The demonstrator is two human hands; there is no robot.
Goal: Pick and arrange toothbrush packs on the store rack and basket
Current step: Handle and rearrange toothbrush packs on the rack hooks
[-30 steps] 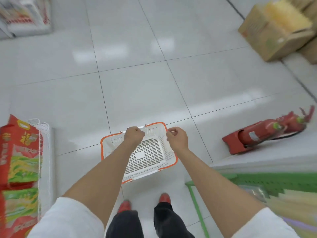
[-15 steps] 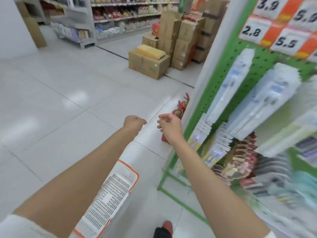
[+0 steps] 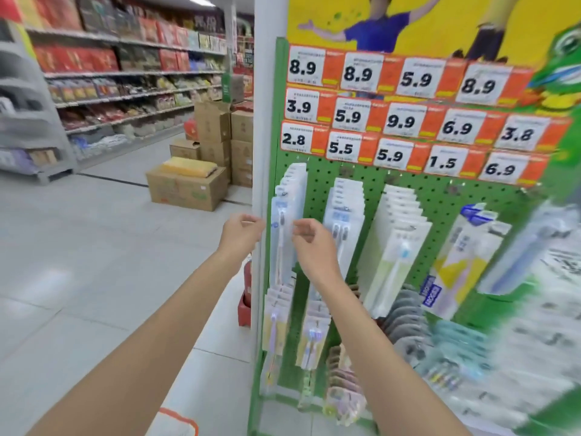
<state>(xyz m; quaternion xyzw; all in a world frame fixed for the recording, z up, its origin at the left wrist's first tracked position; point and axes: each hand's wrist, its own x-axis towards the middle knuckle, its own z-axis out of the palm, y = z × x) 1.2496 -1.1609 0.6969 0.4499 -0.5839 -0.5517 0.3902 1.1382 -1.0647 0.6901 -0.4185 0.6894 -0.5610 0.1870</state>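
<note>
Toothbrush packs [image 3: 284, 221] hung in stacked rows on hooks of green pegboard rack [image 3: 371, 174]; upper-left stack at hand level. Left hand [image 3: 240, 232] at that stack's left edge, right hand [image 3: 309, 243] at its right edge, both with fingers curled narrow; contact with front pack not discernible through blur. White basket [image 3: 176, 423] low beneath left forearm, only an orange-rimmed corner in view. Risks judged: pulling front pack without clearing hook likely to tear hang-hole or drag neighbouring packs off; releasing towards unseen basket likely to miss it.
</note>
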